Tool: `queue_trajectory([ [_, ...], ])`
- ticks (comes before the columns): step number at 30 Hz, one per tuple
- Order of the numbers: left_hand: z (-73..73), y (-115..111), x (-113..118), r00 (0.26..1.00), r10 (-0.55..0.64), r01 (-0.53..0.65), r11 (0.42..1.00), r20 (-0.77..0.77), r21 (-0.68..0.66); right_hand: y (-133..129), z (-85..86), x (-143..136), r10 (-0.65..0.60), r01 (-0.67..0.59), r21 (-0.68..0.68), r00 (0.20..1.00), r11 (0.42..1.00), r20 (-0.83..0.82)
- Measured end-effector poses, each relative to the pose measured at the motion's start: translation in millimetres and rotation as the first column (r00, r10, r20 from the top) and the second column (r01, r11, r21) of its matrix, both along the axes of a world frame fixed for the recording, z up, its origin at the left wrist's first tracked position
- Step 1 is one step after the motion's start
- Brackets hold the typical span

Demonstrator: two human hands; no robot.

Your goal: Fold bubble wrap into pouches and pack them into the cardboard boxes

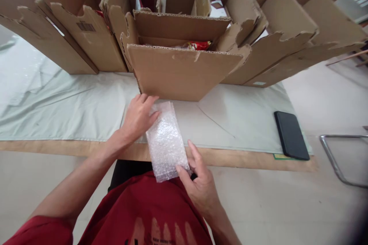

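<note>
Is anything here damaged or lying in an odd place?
The cardboard boxes have ragged, torn flaps. The black phone lies at the table's front edge. The bubble-wrap packet, held by the left hand and right hand, overhangs that edge.

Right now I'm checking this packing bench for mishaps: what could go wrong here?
The clear bubble-wrap packet overhangs the wooden table edge, pinned only by the left hand and the right hand; it could slip off. The flat black phone also lies at that edge, easily knocked down.
</note>
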State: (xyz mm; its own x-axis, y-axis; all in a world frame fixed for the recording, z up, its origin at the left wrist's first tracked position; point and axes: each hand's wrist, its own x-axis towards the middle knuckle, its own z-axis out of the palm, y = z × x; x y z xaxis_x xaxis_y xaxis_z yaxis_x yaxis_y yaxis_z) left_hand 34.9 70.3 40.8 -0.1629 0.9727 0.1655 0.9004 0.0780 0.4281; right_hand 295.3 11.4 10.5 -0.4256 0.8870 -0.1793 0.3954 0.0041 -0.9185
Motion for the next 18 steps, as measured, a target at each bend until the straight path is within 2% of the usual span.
queue_trajectory([
  [2,-6.1,-13.2,9.5,0.994,-0.066,0.075,0.993,-0.084,0.096,-8.6,-7.6,-3.3,-0.032,0.032,0.039,0.999,0.999,-0.002],
  [4,-14.6,-46.5,15.5,0.983,-0.157,0.169,0.975,-0.092,0.142,-10.7,-9.9,-3.6,-0.045,0.045,0.018,0.999,0.999,-0.007],
  [7,-27.8,-109.3,19.4,0.931,-0.358,0.364,0.913,-0.066,0.182,-5.4,-4.8,-2.4,-0.060,0.055,-0.104,0.997,0.993,-0.046],
  [10,-37.1,-148.2,27.2,0.897,-0.432,0.441,0.889,-0.092,0.122,2.5,2.0,-3.6,-0.094,0.069,-0.268,0.992,0.961,-0.080],
  [12,-41.6,-152.2,36.0,0.891,-0.439,0.451,0.884,-0.115,0.126,6.2,3.7,-4.6,-0.124,0.088,-0.364,0.989,0.927,-0.076],
  [14,-45.1,-144.3,43.5,0.904,-0.413,0.426,0.886,-0.109,0.184,8.5,3.3,-1.9,-0.125,0.082,-0.426,0.989,0.901,-0.074],
  [16,-46.9,-133.2,47.4,0.925,-0.379,0.376,0.893,-0.038,0.246,10.9,2.2,7.7,-0.048,-0.014,-0.467,0.992,0.884,-0.121],
  [18,-46.1,-125.1,48.4,0.927,-0.360,0.315,0.899,0.104,0.303,14.5,2.4,23.4,0.057,-0.150,-0.416,0.972,0.897,-0.226],
])
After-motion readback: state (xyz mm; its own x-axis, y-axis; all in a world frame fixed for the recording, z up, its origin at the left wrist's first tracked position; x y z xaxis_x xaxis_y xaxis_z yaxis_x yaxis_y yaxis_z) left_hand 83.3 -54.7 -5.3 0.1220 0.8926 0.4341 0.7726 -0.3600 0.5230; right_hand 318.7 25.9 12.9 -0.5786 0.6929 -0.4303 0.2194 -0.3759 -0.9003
